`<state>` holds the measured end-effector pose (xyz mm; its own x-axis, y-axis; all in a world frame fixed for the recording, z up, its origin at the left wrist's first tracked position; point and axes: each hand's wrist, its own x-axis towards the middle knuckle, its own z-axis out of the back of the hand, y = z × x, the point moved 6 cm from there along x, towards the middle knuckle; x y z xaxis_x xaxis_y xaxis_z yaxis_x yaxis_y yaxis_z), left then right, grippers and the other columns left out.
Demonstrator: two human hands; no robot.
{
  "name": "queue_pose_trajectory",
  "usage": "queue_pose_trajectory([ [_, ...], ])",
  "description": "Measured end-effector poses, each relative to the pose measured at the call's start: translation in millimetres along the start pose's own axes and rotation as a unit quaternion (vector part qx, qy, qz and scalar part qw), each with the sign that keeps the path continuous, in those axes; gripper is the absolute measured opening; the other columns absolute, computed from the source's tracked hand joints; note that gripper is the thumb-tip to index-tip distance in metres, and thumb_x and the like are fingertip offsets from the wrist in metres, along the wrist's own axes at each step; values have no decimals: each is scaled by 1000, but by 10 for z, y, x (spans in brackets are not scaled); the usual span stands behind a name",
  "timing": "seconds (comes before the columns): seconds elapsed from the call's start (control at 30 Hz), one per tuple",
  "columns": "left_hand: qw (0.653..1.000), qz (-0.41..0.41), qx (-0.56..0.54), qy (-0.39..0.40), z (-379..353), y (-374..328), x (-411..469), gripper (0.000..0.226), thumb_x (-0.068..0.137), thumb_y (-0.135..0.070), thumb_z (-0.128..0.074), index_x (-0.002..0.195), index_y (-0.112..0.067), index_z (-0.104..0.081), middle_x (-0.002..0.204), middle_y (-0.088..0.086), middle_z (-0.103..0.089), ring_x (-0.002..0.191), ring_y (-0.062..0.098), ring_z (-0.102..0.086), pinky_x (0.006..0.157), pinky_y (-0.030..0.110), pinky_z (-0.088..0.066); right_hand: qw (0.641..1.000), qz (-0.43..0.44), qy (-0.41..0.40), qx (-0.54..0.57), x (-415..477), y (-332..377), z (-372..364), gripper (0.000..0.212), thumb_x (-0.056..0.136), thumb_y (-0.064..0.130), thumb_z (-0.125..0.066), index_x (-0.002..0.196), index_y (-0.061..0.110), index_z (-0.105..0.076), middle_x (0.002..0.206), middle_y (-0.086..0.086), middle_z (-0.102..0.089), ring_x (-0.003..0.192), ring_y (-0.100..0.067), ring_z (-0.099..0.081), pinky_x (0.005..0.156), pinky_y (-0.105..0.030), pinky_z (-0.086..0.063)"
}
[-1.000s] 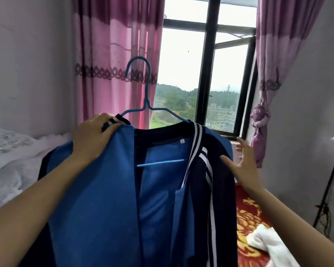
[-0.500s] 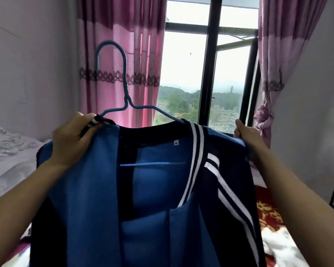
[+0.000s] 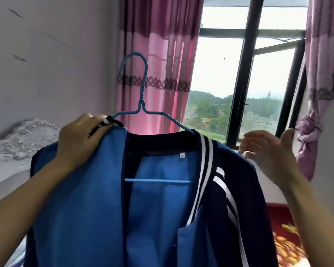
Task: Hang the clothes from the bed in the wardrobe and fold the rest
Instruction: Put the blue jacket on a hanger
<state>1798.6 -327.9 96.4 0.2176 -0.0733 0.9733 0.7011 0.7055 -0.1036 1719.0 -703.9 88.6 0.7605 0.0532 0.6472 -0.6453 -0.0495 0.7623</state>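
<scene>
Since half a second back, right hand (image 3: 268, 151) lifted off jacket (image 3: 81, 189) shoulder; fingers spread, nothing held, bit blurry. Jacket held up mid-air on hanger (image 3: 141, 89), collar end gripped by left hand (image 3: 81, 135). Fabric soft, light-ish, probably slippy on wire; best carried by hook.

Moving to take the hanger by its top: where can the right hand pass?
Free air round the hanger hook, between left hand and right hand, above the jacket collar. Crowded below: jacket covers both hanger ends; left hand grips one.
</scene>
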Motion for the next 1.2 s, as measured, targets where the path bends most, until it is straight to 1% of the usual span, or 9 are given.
queue_pose_trajectory([
  [0.1, 1000, 3, 9, 4, 154, 43, 3, 42, 87, -38, -47, 99, -6, -71, 76, 17, -62, 67, 35, -59, 58, 39, -44, 957, 9, 44, -286, -57, -181, -227, 16, 67, 31, -82, 74, 41, -72, 77, 21, -70, 72, 7, -63, 64, -5, -46],
  [0.17, 1000, 9, 27, 6, 231, 64, 19, 36, 87, -34, -52, 100, -6, -71, 78, 18, -62, 70, 37, -60, 61, 36, -42, 920, 72, -45, -382, -7, -290, -268, 33, 80, 7, -70, 70, 39, -65, 64, 30, -64, 61, 14, -57, 58, -1, -39],
  [0.33, 994, -1, 113, 4, 588, 163, 3, 32, 87, -27, -53, 103, -4, -70, 81, 20, -63, 73, 40, -61, 61, 36, -41, 959, 42, -7, -280, 222, -455, -506, 42, 92, 12, -56, 52, 16, -44, 46, 15, -43, 44, 2, -37, 46, -9, -29],
  [0.47, 986, -33, 164, 2, 955, 89, -138, 38, 91, -31, -47, 103, -2, -69, 74, 21, -60, 67, 39, -59, 54, 27, -35, 979, -133, 149, -33, 361, -621, -779, 39, 71, 48, -65, 55, 13, -70, 57, 2, -66, 49, -7, -60, 49, -16, -48],
  [0.7, 963, -53, 261, -40, 1686, -423, -582, 48, 99, -29, -42, 88, 10, -68, 63, 18, -54, 65, 17, -38, 61, 6, -33, 972, -143, 181, -36, 716, -667, -1156, 43, 88, 21, -54, 49, 16, -70, 48, 4, -61, 42, -5, -55, 45, -15, -45],
  [0.83, 953, -12, 295, -67, 2043, -702, -814, 33, 94, -21, -51, 90, 7, -69, 64, 16, -56, 67, 6, -43, 70, 2, -33, 950, -50, 244, -191, 716, -497, -1663, 36, 90, 16, -59, 56, 14, -71, 53, 5, -56, 51, -5, -48, 57, -17, -41],
  [0.9, 942, 48, 324, -75, 2222, -796, -957, 29, 91, -19, -53, 90, 3, -71, 66, 17, -60, 64, 13, -51, 66, 12, -40, 954, -16, 232, -191, 634, -431, -1879, 30, 92, 23, -57, 78, -1, -69, 68, -5, -58, 65, -13, -49, 66, -25, -41],
  [1.0, 922, 108, 360, -90, 2481, -983, -1197, 23, 89, -16, -54, 89, 0, -71, 67, 16, -63, 60, 27, -55, 56, 31, -43, 963, 75, 176, -189, 388, -260, -2172, 36, 96, 39, -45, 82, 14, -67, 77, -2, -67, 69, -16, -57, 72, -31, -46],
  [1.2, 894, 125, 425, -73, 3096, -1505, -1465, 31, 91, -22, -50, 85, 0, -71, 66, 13, -62, 62, 13, -46, 52, 26, -38, 837, 420, 122, -328, -336, 156, -2901, 59, 97, 42, -32, 73, -5, -59, 55, -15, -59, 44, -33, -55, 49, -26, -30],
])
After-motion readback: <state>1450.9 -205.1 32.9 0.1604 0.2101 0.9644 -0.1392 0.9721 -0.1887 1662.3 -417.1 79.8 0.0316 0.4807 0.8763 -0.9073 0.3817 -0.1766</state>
